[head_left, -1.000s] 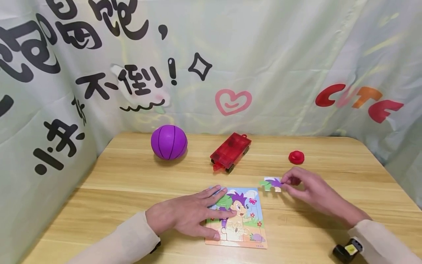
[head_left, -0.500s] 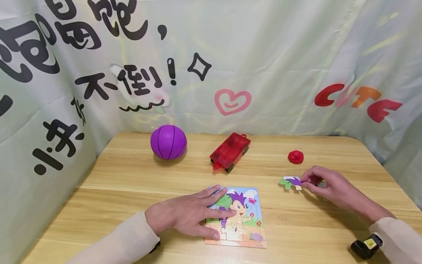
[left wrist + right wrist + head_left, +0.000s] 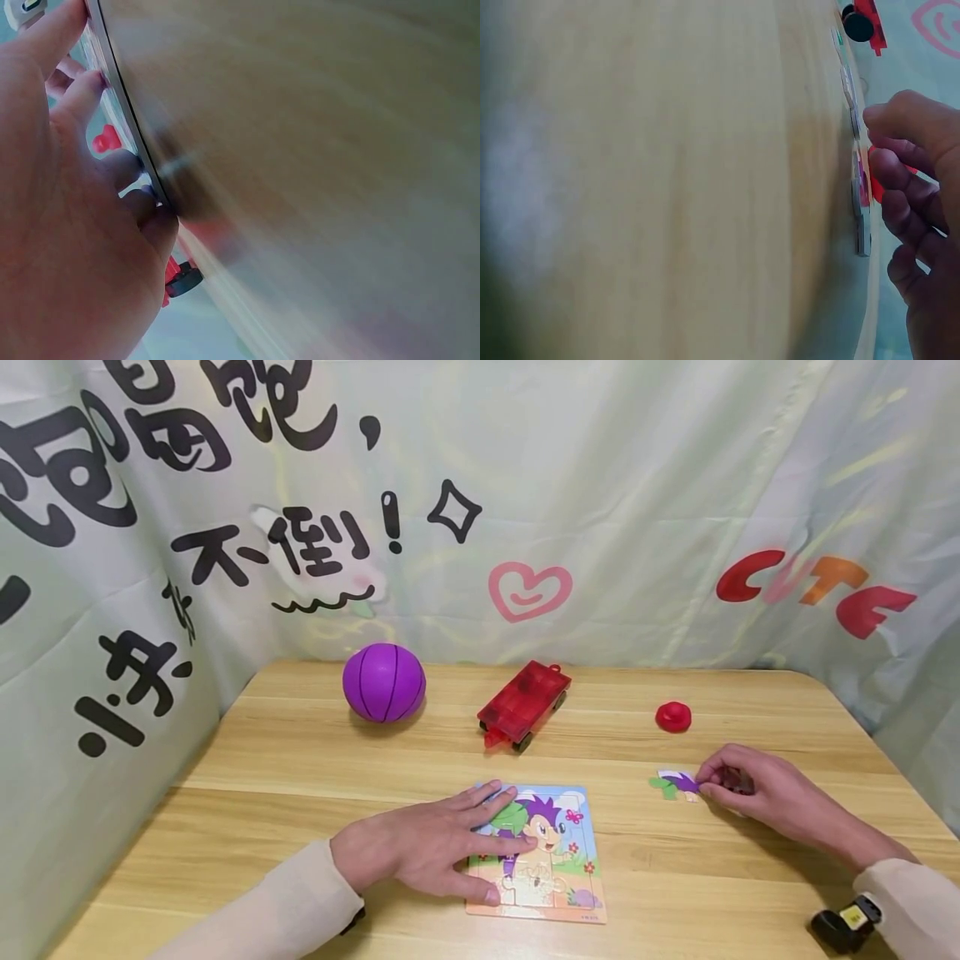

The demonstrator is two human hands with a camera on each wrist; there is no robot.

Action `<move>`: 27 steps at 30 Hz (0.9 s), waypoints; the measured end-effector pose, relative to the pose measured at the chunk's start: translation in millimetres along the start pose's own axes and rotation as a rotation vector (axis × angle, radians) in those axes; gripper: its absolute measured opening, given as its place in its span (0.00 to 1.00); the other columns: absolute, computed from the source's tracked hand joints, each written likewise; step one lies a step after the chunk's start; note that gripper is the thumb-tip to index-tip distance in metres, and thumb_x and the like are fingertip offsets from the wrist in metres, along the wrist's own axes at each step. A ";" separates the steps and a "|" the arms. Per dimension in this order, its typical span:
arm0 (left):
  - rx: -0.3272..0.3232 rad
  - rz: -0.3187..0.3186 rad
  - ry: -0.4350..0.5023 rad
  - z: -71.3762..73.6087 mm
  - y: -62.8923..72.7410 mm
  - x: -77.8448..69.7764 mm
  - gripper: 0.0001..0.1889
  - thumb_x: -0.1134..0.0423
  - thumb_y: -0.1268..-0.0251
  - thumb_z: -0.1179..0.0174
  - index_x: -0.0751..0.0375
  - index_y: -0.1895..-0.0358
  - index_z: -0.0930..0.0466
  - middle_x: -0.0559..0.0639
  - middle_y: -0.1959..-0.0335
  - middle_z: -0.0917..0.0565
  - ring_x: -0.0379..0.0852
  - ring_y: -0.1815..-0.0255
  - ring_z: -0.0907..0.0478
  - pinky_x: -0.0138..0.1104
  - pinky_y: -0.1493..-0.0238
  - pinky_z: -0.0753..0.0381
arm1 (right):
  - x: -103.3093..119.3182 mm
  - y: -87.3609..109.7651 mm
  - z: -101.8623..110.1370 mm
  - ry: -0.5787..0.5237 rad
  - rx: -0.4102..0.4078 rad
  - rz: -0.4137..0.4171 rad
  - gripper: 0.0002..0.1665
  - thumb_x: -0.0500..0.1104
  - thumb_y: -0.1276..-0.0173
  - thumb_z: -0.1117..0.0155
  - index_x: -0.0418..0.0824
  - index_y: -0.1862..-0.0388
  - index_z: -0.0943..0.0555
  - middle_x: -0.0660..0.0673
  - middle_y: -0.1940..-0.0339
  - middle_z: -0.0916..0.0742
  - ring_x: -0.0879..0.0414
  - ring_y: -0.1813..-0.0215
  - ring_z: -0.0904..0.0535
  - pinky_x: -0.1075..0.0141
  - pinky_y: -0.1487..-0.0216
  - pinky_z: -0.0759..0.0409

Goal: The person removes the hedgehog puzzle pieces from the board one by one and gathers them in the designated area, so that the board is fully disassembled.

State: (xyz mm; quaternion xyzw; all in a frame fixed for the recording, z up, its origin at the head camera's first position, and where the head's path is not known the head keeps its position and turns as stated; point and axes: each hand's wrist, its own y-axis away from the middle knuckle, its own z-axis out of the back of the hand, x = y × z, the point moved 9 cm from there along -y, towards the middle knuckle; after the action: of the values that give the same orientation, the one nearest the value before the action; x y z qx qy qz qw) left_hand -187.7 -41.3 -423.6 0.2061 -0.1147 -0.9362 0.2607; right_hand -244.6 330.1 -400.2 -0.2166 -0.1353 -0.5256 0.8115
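My left hand (image 3: 420, 852) lies spread, palm down, on the left side of a square picture puzzle (image 3: 573, 868) showing a purple-haired cartoon figure. In the left wrist view, the fingers of the left hand (image 3: 67, 225) reach along the puzzle's thin edge. To the right, my right hand (image 3: 761, 785) pinches the right edge of a green, purple and white puzzle piece (image 3: 675, 784), low at the tabletop. Below the curled fingers of the right hand (image 3: 922, 202), the right wrist view shows another flat piece (image 3: 862, 217), hidden in the head view.
On the wooden table (image 3: 300, 768), a purple ball (image 3: 384, 683) stands at the back left. A red toy wagon (image 3: 525, 706) with black wheels is at the back middle. Beyond the right hand sits a small red hat-shaped thing (image 3: 673, 717). A printed curtain (image 3: 637, 485) hangs behind.
My right hand has carried the puzzle piece rightward, away from the puzzle, and lowered it to the tabletop. The left hand stays in place on the puzzle.
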 end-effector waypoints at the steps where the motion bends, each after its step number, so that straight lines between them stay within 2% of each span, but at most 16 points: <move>1: 0.001 0.000 0.000 -0.1 -0.1 0.0 0.35 0.29 0.17 0.52 0.18 0.13 0.49 0.48 0.06 0.64 0.54 0.06 0.67 0.53 0.09 0.50 | -0.3 0.0 0.5 0.002 -0.005 0.003 0.14 0.36 0.33 0.19 0.53 0.57 0.13 0.62 0.64 0.17 0.70 0.64 0.27 0.73 0.65 0.27; 9: 0.012 0.012 0.016 -0.2 -0.6 0.6 0.35 0.29 0.18 0.52 0.18 0.13 0.49 0.46 0.06 0.65 0.53 0.06 0.68 0.52 0.09 0.51 | -1.1 -2.8 -1.8 0.033 0.024 -0.024 0.12 0.41 0.33 0.17 0.53 0.59 0.13 0.62 0.66 0.19 0.69 0.65 0.28 0.72 0.64 0.27; 14: 0.014 0.013 0.018 -0.5 -1.1 0.7 0.35 0.28 0.18 0.52 0.18 0.13 0.49 0.45 0.06 0.65 0.52 0.06 0.68 0.52 0.08 0.51 | -0.8 -3.0 -2.7 0.038 0.034 -0.031 0.11 0.40 0.33 0.18 0.53 0.60 0.13 0.61 0.67 0.19 0.70 0.65 0.28 0.72 0.64 0.27; 27: 0.009 0.012 0.015 -0.4 -0.5 1.1 0.35 0.29 0.18 0.52 0.18 0.13 0.49 0.46 0.06 0.65 0.52 0.06 0.67 0.51 0.08 0.50 | -0.8 -0.8 -1.6 0.056 0.005 -0.006 0.13 0.38 0.35 0.17 0.53 0.60 0.13 0.62 0.68 0.20 0.71 0.66 0.30 0.72 0.66 0.28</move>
State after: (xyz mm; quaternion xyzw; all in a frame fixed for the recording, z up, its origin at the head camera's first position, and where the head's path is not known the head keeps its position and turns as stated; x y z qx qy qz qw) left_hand -188.5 -41.5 -424.5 0.2137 -0.1183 -0.9324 0.2663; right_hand -245.6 329.6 -401.8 -0.1994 -0.1143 -0.5337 0.8139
